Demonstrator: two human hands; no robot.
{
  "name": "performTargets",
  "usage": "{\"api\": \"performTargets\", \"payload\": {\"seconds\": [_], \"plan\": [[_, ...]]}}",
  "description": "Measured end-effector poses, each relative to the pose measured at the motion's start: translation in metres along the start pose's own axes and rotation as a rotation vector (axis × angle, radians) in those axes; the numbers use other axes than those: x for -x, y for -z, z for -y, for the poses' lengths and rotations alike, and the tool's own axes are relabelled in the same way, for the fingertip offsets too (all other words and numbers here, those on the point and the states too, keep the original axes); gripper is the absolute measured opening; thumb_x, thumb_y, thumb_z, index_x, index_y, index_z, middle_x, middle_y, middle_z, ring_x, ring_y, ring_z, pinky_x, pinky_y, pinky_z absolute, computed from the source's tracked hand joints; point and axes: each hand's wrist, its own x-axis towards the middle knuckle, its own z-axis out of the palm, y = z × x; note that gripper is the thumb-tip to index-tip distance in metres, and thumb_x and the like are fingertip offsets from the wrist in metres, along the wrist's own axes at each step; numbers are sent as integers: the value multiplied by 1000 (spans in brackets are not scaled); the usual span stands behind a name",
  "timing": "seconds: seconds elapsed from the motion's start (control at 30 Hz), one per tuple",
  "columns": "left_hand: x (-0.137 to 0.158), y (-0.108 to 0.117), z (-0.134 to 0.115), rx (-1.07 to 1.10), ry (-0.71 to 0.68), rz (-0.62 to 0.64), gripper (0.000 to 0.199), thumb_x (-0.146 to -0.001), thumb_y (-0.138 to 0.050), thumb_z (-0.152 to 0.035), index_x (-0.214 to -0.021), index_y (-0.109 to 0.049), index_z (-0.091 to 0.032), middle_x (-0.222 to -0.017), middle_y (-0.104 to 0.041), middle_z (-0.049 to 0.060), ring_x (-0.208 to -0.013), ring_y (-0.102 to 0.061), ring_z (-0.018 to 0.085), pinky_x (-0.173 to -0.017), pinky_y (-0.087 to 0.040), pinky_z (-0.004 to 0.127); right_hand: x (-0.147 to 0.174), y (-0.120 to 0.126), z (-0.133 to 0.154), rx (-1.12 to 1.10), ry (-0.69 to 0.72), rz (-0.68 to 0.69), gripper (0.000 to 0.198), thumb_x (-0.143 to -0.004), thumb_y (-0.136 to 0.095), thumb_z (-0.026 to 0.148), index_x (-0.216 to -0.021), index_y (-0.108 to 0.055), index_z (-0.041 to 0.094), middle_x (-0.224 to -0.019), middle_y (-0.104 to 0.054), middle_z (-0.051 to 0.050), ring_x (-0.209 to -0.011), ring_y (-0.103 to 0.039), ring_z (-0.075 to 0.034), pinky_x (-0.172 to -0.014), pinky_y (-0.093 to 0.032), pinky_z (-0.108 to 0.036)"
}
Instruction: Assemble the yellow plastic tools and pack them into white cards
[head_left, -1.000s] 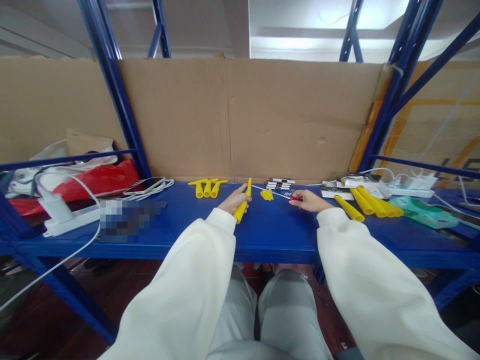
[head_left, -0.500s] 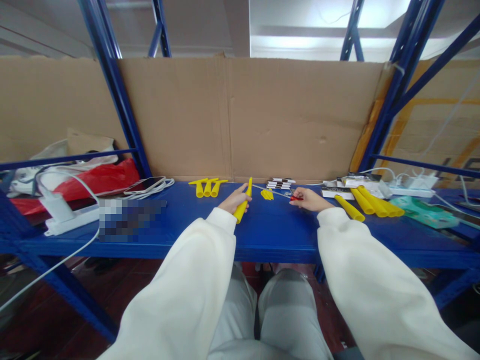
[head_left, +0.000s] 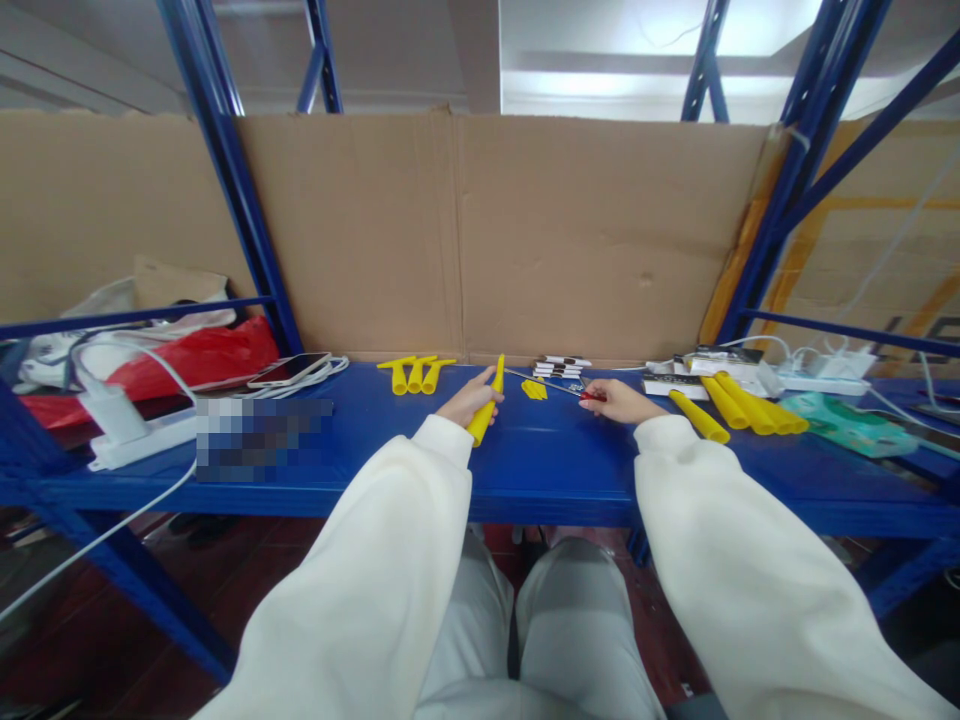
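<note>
My left hand is closed round a yellow tapered tube, its narrow end pointing up and away. In my right hand is a screwdriver with a red handle and a long thin shaft. The shaft runs left, its tip close to the upper part of the tube; I cannot tell whether they touch. Between my hands lie small flat yellow pieces. Behind them is a stack of small black-and-white boxes. Several loose yellow tubes lie right of my right hand.
Yellow T-shaped pieces stand at the back left of the blue table. Farther left are a phone, a white power strip and a red bag. A green packet lies at right. A cardboard panel closes the back.
The screwdriver shaft has tilted very slightly. Both hands and the yellow tube stay nearly where they were.
</note>
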Motion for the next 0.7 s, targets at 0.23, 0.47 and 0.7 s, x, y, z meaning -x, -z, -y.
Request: {"api": "performTargets", "payload": {"seconds": [0.23, 0.47, 0.7], "plan": [[-1, 0, 1, -31, 3, -7, 87, -82, -52, -4, -160, -23, -30, -81, -60, 0, -48, -50, 9, -45, -42, 19, -1, 0, -1, 74, -18, -8, 25, -81, -66, 42, -71, -55, 21, -60, -63, -1, -62, -60, -18, -62, -48, -30], [0, -3, 3, -196, -52, -64, 82, -85, -51, -4, -160, -26, -27, -69, -54, -3, -45, -48, 9, -44, -40, 19, -1, 1, 0, 107, -25, -13, 26, -79, -68, 42, -70, -55, 22, -62, -64, -2, -63, -59, -18, -63, -47, -30], [-1, -4, 5, -339, -100, -127, 78, -86, -57, -8, -158, -33, -24, -76, -62, 3, -45, -50, 9, -45, -42, 20, -2, 1, -3, 140, -7, -32, 24, -79, -67, 42, -71, -56, 22, -61, -64, -2, -63, -60, -18, -62, -46, -29]]}}
